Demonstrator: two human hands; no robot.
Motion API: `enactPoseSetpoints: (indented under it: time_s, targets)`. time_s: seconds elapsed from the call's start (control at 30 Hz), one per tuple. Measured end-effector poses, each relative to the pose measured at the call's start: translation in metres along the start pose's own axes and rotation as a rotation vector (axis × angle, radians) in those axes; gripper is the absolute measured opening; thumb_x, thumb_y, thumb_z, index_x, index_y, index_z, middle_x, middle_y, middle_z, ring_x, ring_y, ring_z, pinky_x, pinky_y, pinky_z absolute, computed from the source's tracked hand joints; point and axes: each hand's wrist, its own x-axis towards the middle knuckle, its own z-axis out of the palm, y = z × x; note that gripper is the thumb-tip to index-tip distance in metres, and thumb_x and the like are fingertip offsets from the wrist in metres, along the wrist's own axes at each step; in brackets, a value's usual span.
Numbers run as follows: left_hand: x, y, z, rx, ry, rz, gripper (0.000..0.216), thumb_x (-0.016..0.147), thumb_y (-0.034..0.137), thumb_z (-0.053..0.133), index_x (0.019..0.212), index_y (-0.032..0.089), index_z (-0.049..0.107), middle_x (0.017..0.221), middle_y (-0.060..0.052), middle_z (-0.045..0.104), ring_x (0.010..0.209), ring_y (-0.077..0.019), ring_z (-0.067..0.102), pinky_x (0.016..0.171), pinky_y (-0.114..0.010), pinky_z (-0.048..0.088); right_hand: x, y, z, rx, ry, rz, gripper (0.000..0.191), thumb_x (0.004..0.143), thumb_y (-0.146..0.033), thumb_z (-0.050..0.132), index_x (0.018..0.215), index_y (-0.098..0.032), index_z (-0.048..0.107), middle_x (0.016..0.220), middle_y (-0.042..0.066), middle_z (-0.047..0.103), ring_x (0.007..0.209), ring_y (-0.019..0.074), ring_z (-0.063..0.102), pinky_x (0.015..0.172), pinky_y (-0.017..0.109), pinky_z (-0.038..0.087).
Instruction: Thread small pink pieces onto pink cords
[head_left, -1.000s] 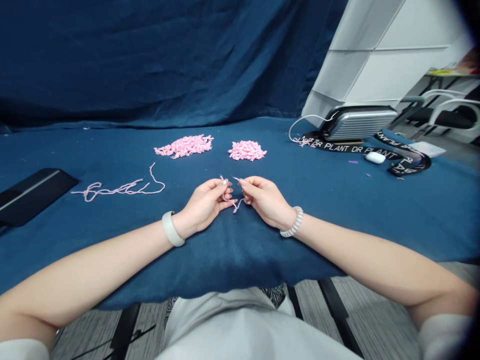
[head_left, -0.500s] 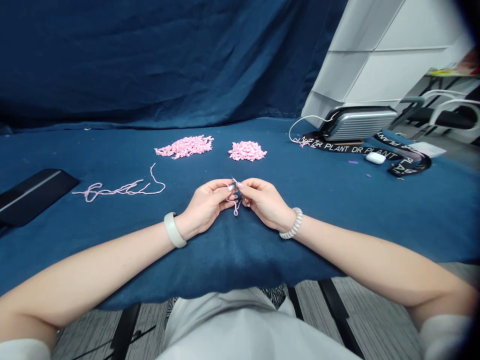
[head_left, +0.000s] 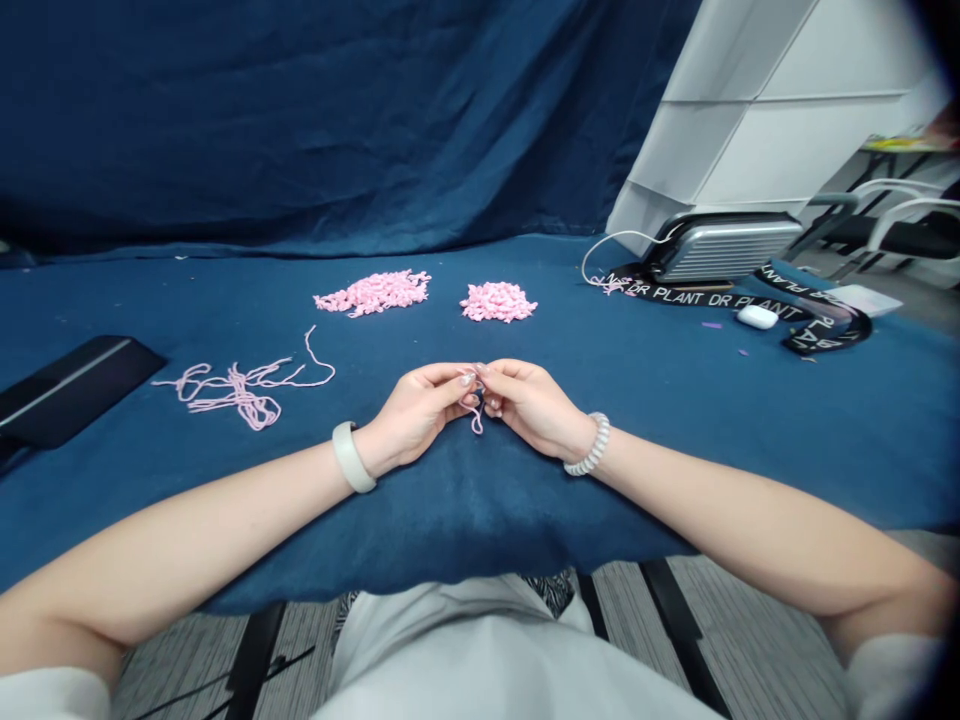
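Note:
Thumb and fingers of my left hand (head_left: 420, 408) pinch a short length of pink yarn (head_left: 478, 420). My right hand (head_left: 534, 405) grips the same yarn from the other side, its fingertips meeting those of the left. A small loop hangs below the fingertips, just above the blue cloth; the part between the fingers is hidden. To the left, loose pale pink yarn strands (head_left: 251, 405) lie in a tangle on the cloth. Beyond my hands sit two heaps of small pink yarn pieces, a wider left heap (head_left: 375, 293) and a rounder right heap (head_left: 498, 302).
A black flat object (head_left: 79, 390) lies at the left edge. At the back right are a silver ribbed case (head_left: 727, 248) with a white cable, a black lettered strap (head_left: 690, 296) and a white earbud case (head_left: 757, 317). A blue curtain (head_left: 337, 120) hangs behind.
My fingertips have drawn closer together around the yarn. A looped bunch of strands now shows among the loose yarn on the left. The view has shifted slightly.

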Motion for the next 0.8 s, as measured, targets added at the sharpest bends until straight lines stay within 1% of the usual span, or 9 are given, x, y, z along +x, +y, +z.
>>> enactPoseSetpoints:
  time_s: [0.17, 0.47, 0.6, 0.8]
  targets:
    - [-0.0002, -0.0012, 0.0006, 0.012, -0.007, 0.007, 0.02, 0.071, 0.02, 0.072, 0.089, 0.014, 0.071, 0.079, -0.005, 0.068, 0.069, -0.0107, 0.059, 0.075, -0.028, 0.048, -0.0002, -0.0002, 0.0004, 0.007, -0.001, 0.006, 0.022, 0.067, -0.03, 0.073, 0.062, -0.014, 0.058, 0.051, -0.003, 0.05, 0.051, 0.0064, 0.04, 0.052, 0.023, 0.029]
    - [-0.0002, -0.0012, 0.0008, -0.01, 0.027, -0.007, 0.023, 0.068, 0.02, 0.074, 0.09, 0.014, 0.072, 0.081, -0.005, 0.068, 0.068, -0.01, 0.059, 0.073, -0.028, 0.049, -0.0004, -0.0027, 0.0003, 0.025, 0.014, 0.027, 0.019, 0.063, -0.027, 0.074, 0.061, -0.014, 0.06, 0.052, -0.003, 0.052, 0.051, 0.0065, 0.042, 0.053, 0.023, 0.03]
    - [-0.0004, -0.0003, 0.0021, 0.005, 0.025, -0.009, 0.021, 0.068, 0.02, 0.074, 0.088, 0.014, 0.072, 0.08, -0.006, 0.068, 0.068, -0.0104, 0.059, 0.073, -0.027, 0.049, -0.0014, -0.0033, 0.0019, 0.025, 0.03, 0.03, 0.018, 0.061, -0.026, 0.075, 0.061, -0.014, 0.061, 0.054, -0.003, 0.054, 0.052, 0.0066, 0.044, 0.053, 0.023, 0.031]
    - [-0.0004, -0.0012, 0.0029, 0.013, 0.029, 0.005, 0.019, 0.066, 0.02, 0.075, 0.084, 0.014, 0.073, 0.077, -0.006, 0.069, 0.068, -0.0114, 0.06, 0.072, -0.028, 0.049, -0.0011, -0.0042, 0.0029, 0.009, 0.025, 0.044, 0.018, 0.06, -0.025, 0.075, 0.059, -0.014, 0.06, 0.054, -0.003, 0.055, 0.051, 0.0063, 0.044, 0.052, 0.023, 0.03]
